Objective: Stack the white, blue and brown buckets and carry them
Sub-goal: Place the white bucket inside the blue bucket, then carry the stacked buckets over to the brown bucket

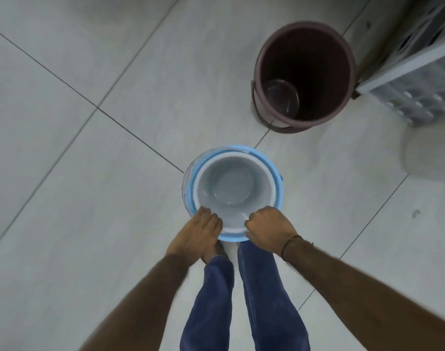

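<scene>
The white bucket (232, 188) sits nested inside the blue bucket (279, 192), its pale rim ringed all round by the blue one's rim; the pair stands on the grey tiled floor (89, 173), directly in front of the person's feet and jeans-clad legs (241, 300); both hands are on the near edge of this stack; the left hand (197, 234) lies over the rims on the stack's near-left side, fingers curled down onto the white rim, gripping it as far as can be seen; the right hand (268, 228) is closed into a fist on the stack's near-right side, clamped on the white rim, with a dark cord bracelet (291, 243) at its wrist; the brown bucket (305, 74) stands apart from the stack, beyond it and to the right, upright and open, with its handle (260, 115) hanging down the side that faces the stack; a clear round thing lies in its dark bottom, too dim to identify; a pale slatted crate (416, 77) stands just beside the brown bucket, on the side away from the stack; the stack's interior looks bare and smooth
</scene>
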A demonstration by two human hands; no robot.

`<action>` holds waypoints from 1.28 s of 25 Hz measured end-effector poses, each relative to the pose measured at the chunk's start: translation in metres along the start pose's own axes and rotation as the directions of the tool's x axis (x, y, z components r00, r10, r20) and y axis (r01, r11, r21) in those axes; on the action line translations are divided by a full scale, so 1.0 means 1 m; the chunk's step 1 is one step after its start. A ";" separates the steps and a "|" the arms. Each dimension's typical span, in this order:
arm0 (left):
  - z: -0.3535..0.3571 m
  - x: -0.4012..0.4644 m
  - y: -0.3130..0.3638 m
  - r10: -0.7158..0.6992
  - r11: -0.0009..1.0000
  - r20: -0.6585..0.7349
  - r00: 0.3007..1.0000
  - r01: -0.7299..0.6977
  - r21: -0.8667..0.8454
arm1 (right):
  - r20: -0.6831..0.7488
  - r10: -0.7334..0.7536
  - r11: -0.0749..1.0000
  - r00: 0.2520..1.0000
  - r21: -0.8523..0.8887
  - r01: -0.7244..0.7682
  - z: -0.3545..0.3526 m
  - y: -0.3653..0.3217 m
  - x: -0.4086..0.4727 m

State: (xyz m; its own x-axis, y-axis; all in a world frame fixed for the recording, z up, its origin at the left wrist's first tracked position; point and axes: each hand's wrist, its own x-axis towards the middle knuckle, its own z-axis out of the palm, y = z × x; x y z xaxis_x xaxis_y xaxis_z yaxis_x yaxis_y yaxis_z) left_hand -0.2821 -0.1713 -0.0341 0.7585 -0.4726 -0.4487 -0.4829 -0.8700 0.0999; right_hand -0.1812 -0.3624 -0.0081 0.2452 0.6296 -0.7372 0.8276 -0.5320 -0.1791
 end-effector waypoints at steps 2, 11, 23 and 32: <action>0.014 0.002 -0.004 -0.005 0.999 0.028 1.000 0.007 -0.047 | -0.015 -0.029 1.000 0.999 -0.003 0.029 0.019 -0.004 0.010; 0.003 0.016 -0.004 0.075 0.983 0.094 0.993 -0.089 0.161 | 0.030 -0.015 0.993 0.999 -0.117 0.019 0.026 -0.013 0.000; -0.287 -0.060 -0.066 0.024 0.974 0.038 0.999 -0.032 0.226 | -0.225 0.002 0.994 0.974 -0.104 -0.027 -0.236 0.012 -0.150; -0.408 0.057 -0.061 0.108 0.918 -0.248 0.963 -0.001 0.398 | -0.427 0.262 0.953 0.866 -0.027 -0.302 -0.292 0.131 -0.242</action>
State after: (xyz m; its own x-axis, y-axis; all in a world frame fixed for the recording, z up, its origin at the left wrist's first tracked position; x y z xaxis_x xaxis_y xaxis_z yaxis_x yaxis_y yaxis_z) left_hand -0.0310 -0.2031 0.2968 0.7865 -0.5840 -0.2008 -0.6176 -0.7419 -0.2611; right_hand 0.0157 -0.4189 0.3370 0.6445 0.6473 -0.4070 0.7283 -0.6818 0.0690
